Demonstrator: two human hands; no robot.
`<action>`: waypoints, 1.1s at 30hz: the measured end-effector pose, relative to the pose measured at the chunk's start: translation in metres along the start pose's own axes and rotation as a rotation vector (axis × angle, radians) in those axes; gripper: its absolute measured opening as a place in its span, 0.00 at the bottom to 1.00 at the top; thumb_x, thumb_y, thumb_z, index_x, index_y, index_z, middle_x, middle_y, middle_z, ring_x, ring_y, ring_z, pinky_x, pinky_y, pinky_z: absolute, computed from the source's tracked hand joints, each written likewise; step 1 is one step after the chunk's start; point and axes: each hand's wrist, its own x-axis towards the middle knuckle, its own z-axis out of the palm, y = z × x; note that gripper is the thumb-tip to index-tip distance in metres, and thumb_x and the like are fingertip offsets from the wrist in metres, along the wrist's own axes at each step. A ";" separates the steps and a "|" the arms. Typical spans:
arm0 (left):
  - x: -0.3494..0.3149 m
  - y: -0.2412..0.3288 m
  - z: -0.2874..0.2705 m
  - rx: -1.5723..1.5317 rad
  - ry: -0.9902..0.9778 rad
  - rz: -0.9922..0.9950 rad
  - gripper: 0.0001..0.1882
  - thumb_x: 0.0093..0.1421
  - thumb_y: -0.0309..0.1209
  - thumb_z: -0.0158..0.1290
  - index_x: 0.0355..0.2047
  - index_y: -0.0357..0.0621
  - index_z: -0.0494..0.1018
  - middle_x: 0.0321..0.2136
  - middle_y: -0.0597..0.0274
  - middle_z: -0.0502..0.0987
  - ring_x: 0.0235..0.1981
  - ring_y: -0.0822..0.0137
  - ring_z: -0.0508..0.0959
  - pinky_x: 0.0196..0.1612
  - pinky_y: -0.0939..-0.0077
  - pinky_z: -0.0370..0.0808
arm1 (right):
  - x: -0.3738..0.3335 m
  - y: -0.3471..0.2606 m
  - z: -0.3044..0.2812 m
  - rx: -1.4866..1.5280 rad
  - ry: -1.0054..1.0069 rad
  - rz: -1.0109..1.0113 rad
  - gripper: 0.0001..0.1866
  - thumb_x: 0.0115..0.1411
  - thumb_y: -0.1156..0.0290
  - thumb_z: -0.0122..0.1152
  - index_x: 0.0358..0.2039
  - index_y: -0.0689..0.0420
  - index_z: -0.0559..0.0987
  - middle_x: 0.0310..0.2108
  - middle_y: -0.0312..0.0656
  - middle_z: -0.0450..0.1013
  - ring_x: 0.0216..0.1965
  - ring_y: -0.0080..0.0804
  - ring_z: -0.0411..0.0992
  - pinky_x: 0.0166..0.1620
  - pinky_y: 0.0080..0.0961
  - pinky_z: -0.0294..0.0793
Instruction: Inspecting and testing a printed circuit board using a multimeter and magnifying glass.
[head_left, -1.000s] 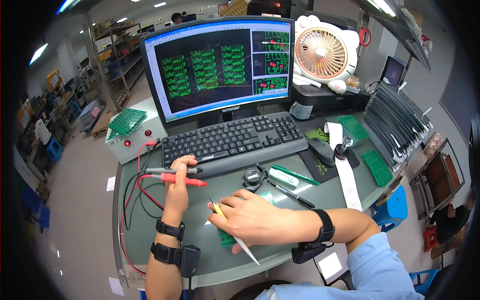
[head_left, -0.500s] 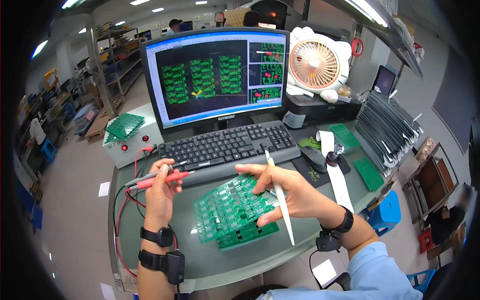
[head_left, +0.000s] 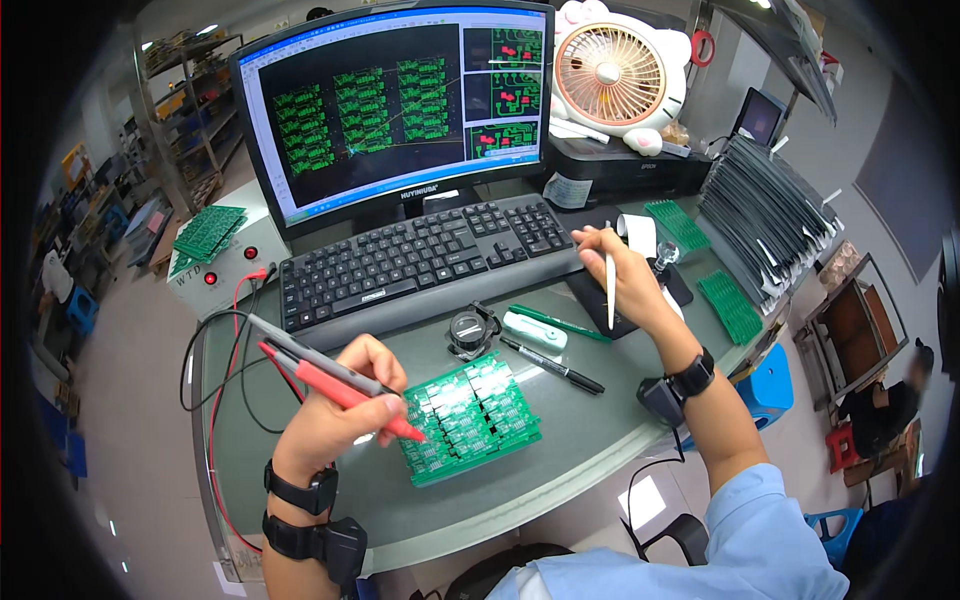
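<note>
My left hand (head_left: 345, 410) grips a red test probe (head_left: 345, 392) and a grey test probe (head_left: 300, 345) together. Their tips reach over the left edge of a green printed circuit board (head_left: 470, 415) on the desk; whether they touch it I cannot tell. This board seems to lie on top of others. Farther right, my right hand (head_left: 622, 275) holds a slim white pen-like tool (head_left: 610, 292), pointing down, over the dark mouse pad (head_left: 590, 295). The mouse is hidden behind that hand.
A keyboard (head_left: 430, 250) and monitor (head_left: 390, 100) stand beyond the board. Between the hands lie a black marker (head_left: 555, 367), a green pen (head_left: 560, 322), a mint-coloured device (head_left: 535, 328) and a black round item (head_left: 472, 330). Probe cables (head_left: 215, 430) loop at left.
My right hand has let go of the circuit board, now lying on the desk, and moved to the mouse pad. My left hand has brought the probes down to the board's left edge.
</note>
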 end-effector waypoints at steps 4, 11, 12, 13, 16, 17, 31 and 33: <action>-0.002 -0.004 0.006 0.102 -0.049 -0.051 0.14 0.55 0.30 0.58 0.34 0.45 0.62 0.30 0.66 0.70 0.23 0.79 0.74 0.24 0.85 0.71 | -0.003 0.034 0.011 -0.045 0.002 0.041 0.10 0.61 0.68 0.59 0.38 0.59 0.72 0.47 0.51 0.75 0.54 0.47 0.70 0.54 0.38 0.67; 0.004 -0.009 0.006 0.112 -0.059 -0.104 0.16 0.53 0.25 0.58 0.34 0.44 0.60 0.30 0.64 0.67 0.26 0.77 0.73 0.24 0.84 0.73 | -0.004 0.054 0.014 -0.357 0.117 0.013 0.13 0.52 0.70 0.66 0.37 0.56 0.73 0.48 0.47 0.74 0.49 0.49 0.71 0.49 0.39 0.69; 0.005 -0.008 0.008 0.111 -0.046 -0.087 0.14 0.55 0.27 0.57 0.34 0.45 0.61 0.31 0.65 0.68 0.25 0.79 0.73 0.24 0.84 0.72 | -0.005 0.055 0.013 -0.372 0.131 0.037 0.16 0.50 0.69 0.67 0.39 0.55 0.74 0.46 0.45 0.75 0.49 0.48 0.71 0.49 0.39 0.70; 0.005 -0.006 0.009 0.117 -0.028 -0.066 0.13 0.56 0.29 0.56 0.35 0.45 0.61 0.32 0.66 0.70 0.23 0.80 0.73 0.25 0.85 0.70 | -0.005 0.053 0.014 -0.366 0.136 0.033 0.16 0.50 0.69 0.67 0.39 0.55 0.74 0.46 0.45 0.75 0.49 0.48 0.71 0.49 0.39 0.70; 0.001 -0.003 0.013 0.137 -0.034 -0.104 0.13 0.57 0.27 0.56 0.35 0.45 0.61 0.33 0.66 0.70 0.25 0.80 0.73 0.26 0.84 0.70 | -0.010 0.050 0.011 -0.440 0.145 0.096 0.20 0.49 0.69 0.68 0.44 0.53 0.74 0.43 0.43 0.74 0.50 0.46 0.69 0.49 0.38 0.70; 0.000 -0.004 0.012 0.136 -0.044 -0.109 0.13 0.57 0.27 0.56 0.36 0.45 0.61 0.33 0.67 0.69 0.25 0.80 0.73 0.27 0.84 0.69 | -0.011 0.049 0.012 -0.441 0.111 0.162 0.20 0.49 0.70 0.67 0.44 0.53 0.75 0.52 0.43 0.71 0.52 0.46 0.69 0.54 0.36 0.68; 0.000 -0.007 0.009 0.125 -0.076 -0.122 0.14 0.57 0.28 0.56 0.36 0.45 0.60 0.33 0.67 0.69 0.24 0.79 0.73 0.27 0.84 0.70 | -0.014 0.045 0.013 -0.474 0.140 0.176 0.18 0.46 0.72 0.67 0.40 0.51 0.77 0.52 0.41 0.72 0.52 0.45 0.68 0.52 0.37 0.70; 0.000 -0.008 0.009 0.121 -0.076 -0.123 0.14 0.58 0.29 0.56 0.35 0.45 0.60 0.34 0.67 0.68 0.24 0.80 0.73 0.27 0.84 0.70 | -0.013 0.046 0.014 -0.471 0.141 0.178 0.18 0.46 0.72 0.67 0.40 0.51 0.77 0.52 0.41 0.72 0.52 0.45 0.68 0.52 0.37 0.70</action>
